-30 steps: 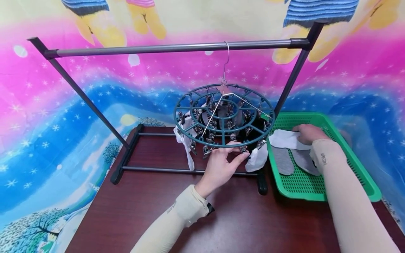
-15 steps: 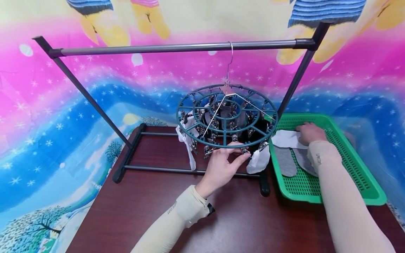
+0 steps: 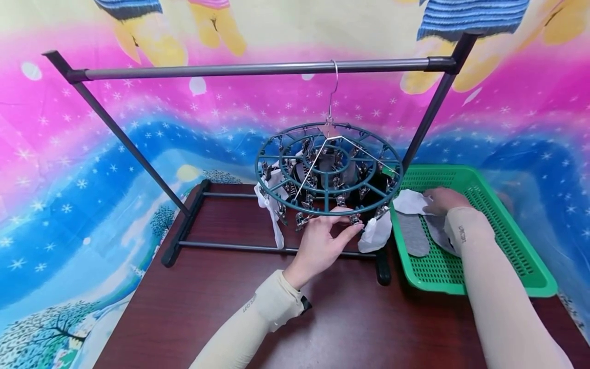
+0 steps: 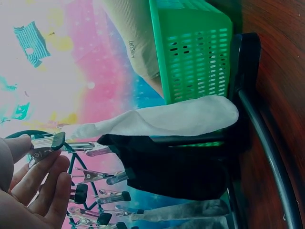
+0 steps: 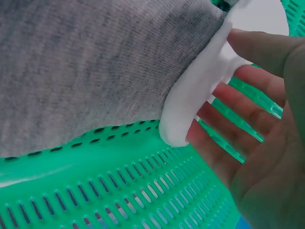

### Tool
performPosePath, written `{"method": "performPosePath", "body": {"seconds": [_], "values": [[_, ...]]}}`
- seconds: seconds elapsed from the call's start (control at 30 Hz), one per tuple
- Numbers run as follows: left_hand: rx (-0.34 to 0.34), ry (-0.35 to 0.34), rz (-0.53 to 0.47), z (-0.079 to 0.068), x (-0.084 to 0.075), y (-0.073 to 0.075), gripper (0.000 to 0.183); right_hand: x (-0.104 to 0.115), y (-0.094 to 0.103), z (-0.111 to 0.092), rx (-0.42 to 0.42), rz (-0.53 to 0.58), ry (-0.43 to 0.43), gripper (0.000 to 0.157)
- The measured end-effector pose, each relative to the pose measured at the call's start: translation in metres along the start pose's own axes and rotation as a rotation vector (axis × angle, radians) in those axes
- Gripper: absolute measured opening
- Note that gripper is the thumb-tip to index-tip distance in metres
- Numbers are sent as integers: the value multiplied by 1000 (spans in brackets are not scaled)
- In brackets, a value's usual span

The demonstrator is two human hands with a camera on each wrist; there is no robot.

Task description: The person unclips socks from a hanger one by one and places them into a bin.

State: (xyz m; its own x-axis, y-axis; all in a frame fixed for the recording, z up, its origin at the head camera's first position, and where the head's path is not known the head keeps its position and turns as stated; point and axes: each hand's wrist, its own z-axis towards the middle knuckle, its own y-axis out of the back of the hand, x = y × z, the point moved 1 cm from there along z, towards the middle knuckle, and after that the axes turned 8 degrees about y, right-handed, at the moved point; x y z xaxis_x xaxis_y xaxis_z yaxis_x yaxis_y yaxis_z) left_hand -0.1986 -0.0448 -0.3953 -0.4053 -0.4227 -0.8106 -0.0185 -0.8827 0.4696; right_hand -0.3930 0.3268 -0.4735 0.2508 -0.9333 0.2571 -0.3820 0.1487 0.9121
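My left hand (image 3: 321,245) pinches a metal clip (image 4: 46,141) at the front rim of a round green sock hanger (image 3: 326,193). In the left wrist view thumb and fingertips press the clip's ends, and a white sock (image 4: 176,117) and a black sock (image 4: 176,167) hang from neighbouring clips. Over the green basket (image 3: 521,246), my right hand (image 3: 444,200) holds a loose white sock (image 3: 407,201) by its right end. In the right wrist view the thumb lies over this sock with fingers under it, beside a grey sock (image 5: 95,62).
The hanger hooks onto the bar (image 3: 249,68) of a dark metal rack, whose feet stand on the brown table (image 3: 345,318). Grey socks (image 3: 412,236) lie in the basket, right of the rack. White socks (image 3: 375,233) hang at the hanger's sides. A printed cloth covers the wall.
My right hand has shifted slightly left in the basket, and less of the loose white sock shows. My left hand stays on the clip.
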Motion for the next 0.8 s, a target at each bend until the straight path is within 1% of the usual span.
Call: {"method": "performPosePath", "body": {"seconds": [0.2, 0.5, 0.63, 0.7, 0.8], "values": [[-7, 2, 6, -1, 0, 2, 24, 0, -2, -2, 29, -32, -1, 67], [-7, 15, -1, -2, 0, 3, 25, 1, -5, -5, 27, -42, 28, 70], [-6, 20, -20, -2, 0, 3, 24, 1, -5, -6, 29, -48, 40, 70], [-4, 27, -22, -3, 1, 3, 26, 1, -4, -6, 29, -31, 45, 70], [10, 40, -1, -5, 3, 3, 31, 2, -1, -9, 31, 26, 50, 72]]}}
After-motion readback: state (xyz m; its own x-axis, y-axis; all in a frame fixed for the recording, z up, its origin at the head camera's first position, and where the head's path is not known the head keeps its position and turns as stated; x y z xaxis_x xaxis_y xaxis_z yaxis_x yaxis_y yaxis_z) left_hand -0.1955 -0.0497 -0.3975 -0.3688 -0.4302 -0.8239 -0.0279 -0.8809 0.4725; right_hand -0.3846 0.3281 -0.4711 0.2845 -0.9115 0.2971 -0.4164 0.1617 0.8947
